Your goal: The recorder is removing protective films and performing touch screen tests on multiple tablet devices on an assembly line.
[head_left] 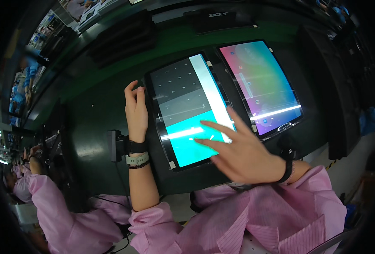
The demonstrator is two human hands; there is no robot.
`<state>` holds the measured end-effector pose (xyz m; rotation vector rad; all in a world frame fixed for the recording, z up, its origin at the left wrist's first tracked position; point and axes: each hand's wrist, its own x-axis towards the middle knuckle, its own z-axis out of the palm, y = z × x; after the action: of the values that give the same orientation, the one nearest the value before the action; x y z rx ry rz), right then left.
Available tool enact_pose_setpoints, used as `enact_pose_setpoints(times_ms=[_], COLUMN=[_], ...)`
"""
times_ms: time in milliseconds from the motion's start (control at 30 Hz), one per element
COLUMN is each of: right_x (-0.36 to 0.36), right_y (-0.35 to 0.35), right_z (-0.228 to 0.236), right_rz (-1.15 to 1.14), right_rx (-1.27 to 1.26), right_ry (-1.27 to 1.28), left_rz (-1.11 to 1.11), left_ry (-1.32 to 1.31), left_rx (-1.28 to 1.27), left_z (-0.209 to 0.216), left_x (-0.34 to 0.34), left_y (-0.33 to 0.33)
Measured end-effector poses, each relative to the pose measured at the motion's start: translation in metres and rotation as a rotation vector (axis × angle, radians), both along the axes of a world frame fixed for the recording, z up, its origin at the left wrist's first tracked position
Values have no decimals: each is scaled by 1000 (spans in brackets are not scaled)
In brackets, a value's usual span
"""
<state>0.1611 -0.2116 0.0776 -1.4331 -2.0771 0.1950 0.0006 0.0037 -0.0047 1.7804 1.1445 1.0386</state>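
Note:
A tablet (177,101) lies on the dark green bench with its screen lit. The screen shows a dark keypad, a bright cyan block and a white strip. Over its lower part is my right hand (251,154), fingers spread and holding nothing; whether a fingertip touches the glass I cannot tell. Upright beside the tablet's left edge, my left hand (136,112) has loosely bent fingers with nothing visible in them. To the right lies a second tablet (263,86), lit with a pink, green and purple home screen. Small pale tabs stick to the edges of both.
Dark flat panels (121,38) are stacked at the back left of the bench (96,139). Another dark panel (221,21) lies at the back centre. A black box-shaped device (114,146) is by my left wrist. On the left sits a person in a pink sleeve (54,203).

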Motion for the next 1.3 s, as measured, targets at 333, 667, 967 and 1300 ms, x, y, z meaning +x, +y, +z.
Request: enact_pose_setpoints(times_ms=[333, 667, 967, 1300], right_x=[81, 80, 76, 16], right_y=[103, 141, 130, 21], right_z=[9, -13, 3, -4], right_rz=[-37, 50, 23, 302], right_rx=[273, 64, 69, 23], right_ry=[-356, -342, -328, -193], left_rz=[1, -2, -23, -1], left_ry=[28, 78, 80, 113], left_rx=[32, 27, 45, 65], left_z=[8, 9, 8, 8], left_x=[0, 0, 0, 0], left_y=[-4, -4, -6, -4])
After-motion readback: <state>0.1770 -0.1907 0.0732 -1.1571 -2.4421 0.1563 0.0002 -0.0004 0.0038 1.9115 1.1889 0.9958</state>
